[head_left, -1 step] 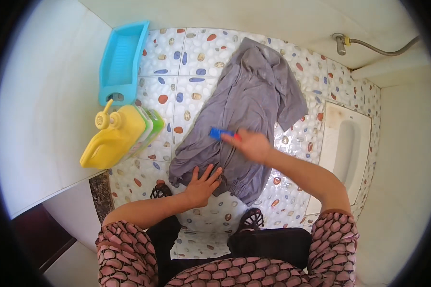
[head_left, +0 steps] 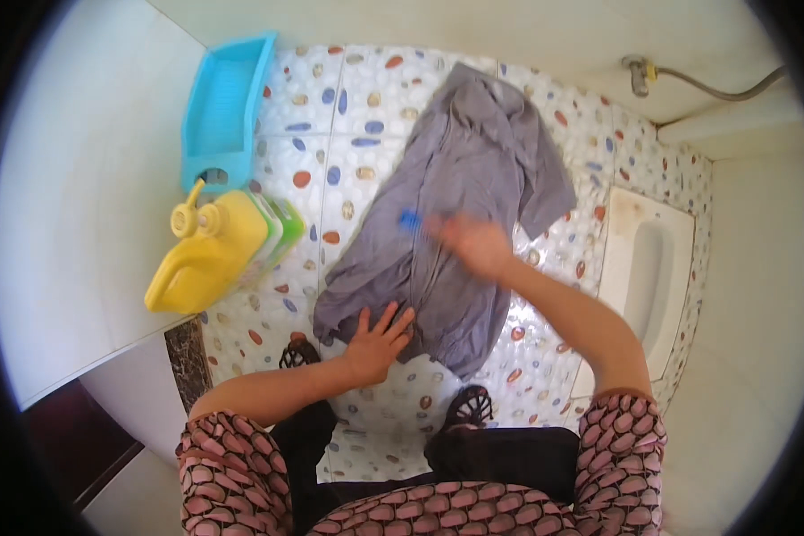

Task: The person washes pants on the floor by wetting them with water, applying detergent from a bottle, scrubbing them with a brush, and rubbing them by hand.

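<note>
A grey garment point(head_left: 460, 170) lies spread and wrinkled on the pebble-patterned floor before me. My left hand point(head_left: 377, 346) rests on its near left part, fingers spread flat. Over the middle of the cloth, my right hand point(head_left: 473, 243) is closed around a small blue brush point(head_left: 409, 220). Motion blurs that hand, and its fingers hide most of the brush, so only the blue end shows.
On the left stands a yellow jug with a pump top point(head_left: 214, 241). Beyond it, a blue plastic washboard basin point(head_left: 228, 112) leans by the wall. A white squat toilet point(head_left: 648, 277) is set into the floor at right. A tap with a hose point(head_left: 639, 76) sticks out from the far wall.
My right hand and the brush have moved a little farther away over the cloth. The left hand has stayed in place on the garment.
</note>
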### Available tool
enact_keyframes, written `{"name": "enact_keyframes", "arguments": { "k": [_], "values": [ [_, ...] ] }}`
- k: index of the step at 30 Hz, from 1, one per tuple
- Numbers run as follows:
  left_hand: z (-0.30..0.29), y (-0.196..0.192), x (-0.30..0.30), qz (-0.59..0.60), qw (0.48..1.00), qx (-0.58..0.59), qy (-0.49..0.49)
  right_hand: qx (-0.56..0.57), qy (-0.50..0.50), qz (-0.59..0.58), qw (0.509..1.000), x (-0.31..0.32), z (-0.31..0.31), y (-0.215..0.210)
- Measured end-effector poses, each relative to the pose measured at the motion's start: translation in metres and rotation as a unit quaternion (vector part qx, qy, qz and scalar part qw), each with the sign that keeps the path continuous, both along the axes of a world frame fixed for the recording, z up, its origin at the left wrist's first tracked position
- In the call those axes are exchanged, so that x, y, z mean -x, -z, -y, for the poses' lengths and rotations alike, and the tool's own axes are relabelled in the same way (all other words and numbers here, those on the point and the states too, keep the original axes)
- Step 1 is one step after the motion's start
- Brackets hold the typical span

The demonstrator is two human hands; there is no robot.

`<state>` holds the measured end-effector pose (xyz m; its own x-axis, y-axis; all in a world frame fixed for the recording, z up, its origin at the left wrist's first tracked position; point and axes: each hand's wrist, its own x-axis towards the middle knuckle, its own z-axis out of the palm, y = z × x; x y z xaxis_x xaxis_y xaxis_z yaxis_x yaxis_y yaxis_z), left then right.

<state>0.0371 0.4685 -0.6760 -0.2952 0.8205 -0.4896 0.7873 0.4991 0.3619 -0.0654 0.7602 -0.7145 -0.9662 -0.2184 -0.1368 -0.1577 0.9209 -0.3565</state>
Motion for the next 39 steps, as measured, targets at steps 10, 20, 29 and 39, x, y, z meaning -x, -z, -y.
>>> {"name": "enact_keyframes", "arguments": {
  "k": [10,20,29,39],
  "values": [
    [0.003,0.000,-0.005,0.032,0.998,-0.026,-0.045,0.047,-0.035,-0.020,0.998,-0.047,0.032,-0.019],
    [-0.008,0.002,-0.004,0.040,0.997,-0.042,-0.058,0.015,0.214,-0.043,0.976,-0.020,-0.018,-0.016],
    [-0.006,-0.006,0.022,0.026,0.985,-0.117,-0.124,0.381,0.276,0.009,0.883,-0.135,0.049,-0.051],
    [-0.096,-0.005,-0.018,0.182,0.903,-0.287,-0.262,0.604,0.253,-0.001,0.756,-0.136,0.086,-0.141]
  ]
}}
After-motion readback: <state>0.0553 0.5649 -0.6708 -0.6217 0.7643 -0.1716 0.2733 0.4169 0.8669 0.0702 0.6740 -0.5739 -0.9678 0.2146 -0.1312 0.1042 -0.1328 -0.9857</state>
